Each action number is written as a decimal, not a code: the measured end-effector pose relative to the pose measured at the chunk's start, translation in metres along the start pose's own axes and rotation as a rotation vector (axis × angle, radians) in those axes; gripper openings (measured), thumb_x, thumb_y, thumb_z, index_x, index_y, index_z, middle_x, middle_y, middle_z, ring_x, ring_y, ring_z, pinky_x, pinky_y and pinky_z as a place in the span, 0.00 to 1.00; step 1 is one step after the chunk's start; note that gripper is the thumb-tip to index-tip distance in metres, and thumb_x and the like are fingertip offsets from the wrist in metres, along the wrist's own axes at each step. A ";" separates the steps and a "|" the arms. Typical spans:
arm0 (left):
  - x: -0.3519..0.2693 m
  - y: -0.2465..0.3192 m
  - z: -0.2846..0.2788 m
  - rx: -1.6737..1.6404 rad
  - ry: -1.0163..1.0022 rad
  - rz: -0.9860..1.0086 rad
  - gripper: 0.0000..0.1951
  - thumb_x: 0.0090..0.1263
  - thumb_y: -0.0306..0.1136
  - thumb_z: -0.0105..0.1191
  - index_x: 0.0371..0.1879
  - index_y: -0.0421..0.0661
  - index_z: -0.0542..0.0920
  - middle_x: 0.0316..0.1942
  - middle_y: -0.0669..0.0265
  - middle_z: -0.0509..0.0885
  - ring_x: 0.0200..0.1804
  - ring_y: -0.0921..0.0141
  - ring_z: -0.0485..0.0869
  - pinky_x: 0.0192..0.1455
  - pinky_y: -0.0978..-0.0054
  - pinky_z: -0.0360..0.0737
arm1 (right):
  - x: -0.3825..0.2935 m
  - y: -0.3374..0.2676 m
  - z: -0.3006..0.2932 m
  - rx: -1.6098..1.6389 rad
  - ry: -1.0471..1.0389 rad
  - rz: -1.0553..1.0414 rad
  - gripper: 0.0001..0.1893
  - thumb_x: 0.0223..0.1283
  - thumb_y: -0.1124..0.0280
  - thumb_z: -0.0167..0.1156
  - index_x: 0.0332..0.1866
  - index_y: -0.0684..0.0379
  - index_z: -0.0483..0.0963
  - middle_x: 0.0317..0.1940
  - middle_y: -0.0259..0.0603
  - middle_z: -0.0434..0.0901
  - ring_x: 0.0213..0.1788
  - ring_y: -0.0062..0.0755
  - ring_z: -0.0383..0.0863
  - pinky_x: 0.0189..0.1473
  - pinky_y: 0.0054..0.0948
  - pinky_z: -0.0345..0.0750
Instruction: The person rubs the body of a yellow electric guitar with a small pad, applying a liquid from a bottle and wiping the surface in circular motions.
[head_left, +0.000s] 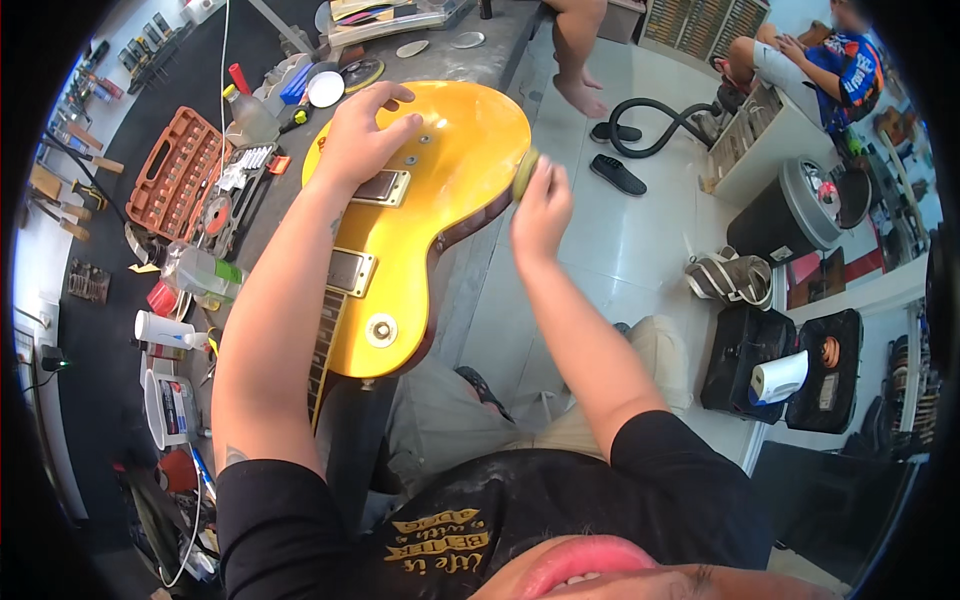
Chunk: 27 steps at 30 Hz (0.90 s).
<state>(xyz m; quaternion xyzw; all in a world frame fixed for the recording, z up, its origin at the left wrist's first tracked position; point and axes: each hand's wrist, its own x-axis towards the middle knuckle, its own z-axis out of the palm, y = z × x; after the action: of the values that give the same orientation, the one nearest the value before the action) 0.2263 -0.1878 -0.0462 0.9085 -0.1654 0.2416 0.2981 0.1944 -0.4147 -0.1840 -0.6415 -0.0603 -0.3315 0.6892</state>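
A gold-yellow, single-cutaway electric guitar (469, 150) lies on the workbench, face up. It has two framed pickups, the upper one (382, 187) beside my left wrist and the lower one (350, 271) near the fretboard (325, 345). A selector switch with a round plate (382, 330) sits near the cutaway. My left hand (365, 133) rests on the upper part of the body, fingers spread. With my right hand (541, 206) I grip a round olive-green pad (525, 174) against the guitar's right rim. My fingers partly cover the pad.
Along the bench (480, 64) lie an orange socket case (174, 176), a clear spray bottle (199, 270) and a white tub (166, 409). Another person's bare leg (577, 56) is beyond the bench; someone sits (814, 67) farther right. A black hose (637, 150), shoes (619, 174) and open case (750, 345) occupy the floor.
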 end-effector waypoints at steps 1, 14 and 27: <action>-0.001 0.001 0.000 0.007 -0.007 -0.007 0.23 0.65 0.43 0.67 0.53 0.38 0.87 0.49 0.52 0.90 0.55 0.58 0.88 0.60 0.61 0.82 | 0.011 0.002 0.002 0.124 0.078 0.203 0.20 0.85 0.64 0.55 0.33 0.66 0.70 0.28 0.37 0.73 0.32 0.27 0.70 0.41 0.36 0.72; 0.001 -0.003 -0.001 0.006 -0.019 -0.023 0.22 0.66 0.41 0.68 0.52 0.37 0.87 0.48 0.54 0.91 0.52 0.61 0.88 0.59 0.63 0.82 | 0.049 -0.016 -0.005 0.169 -0.070 0.506 0.24 0.85 0.54 0.56 0.56 0.70 0.82 0.48 0.51 0.89 0.52 0.38 0.86 0.60 0.37 0.78; 0.002 0.001 -0.002 -0.015 -0.065 -0.042 0.22 0.67 0.40 0.65 0.56 0.41 0.88 0.50 0.59 0.91 0.56 0.64 0.87 0.63 0.63 0.77 | 0.036 0.002 -0.006 0.260 -0.108 0.472 0.22 0.85 0.56 0.55 0.52 0.70 0.83 0.42 0.41 0.88 0.46 0.29 0.81 0.55 0.34 0.78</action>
<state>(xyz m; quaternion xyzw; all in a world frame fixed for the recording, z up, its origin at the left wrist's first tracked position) 0.2271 -0.1880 -0.0430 0.9169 -0.1578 0.2043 0.3045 0.2212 -0.4345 -0.1680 -0.5609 0.0121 -0.1164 0.8195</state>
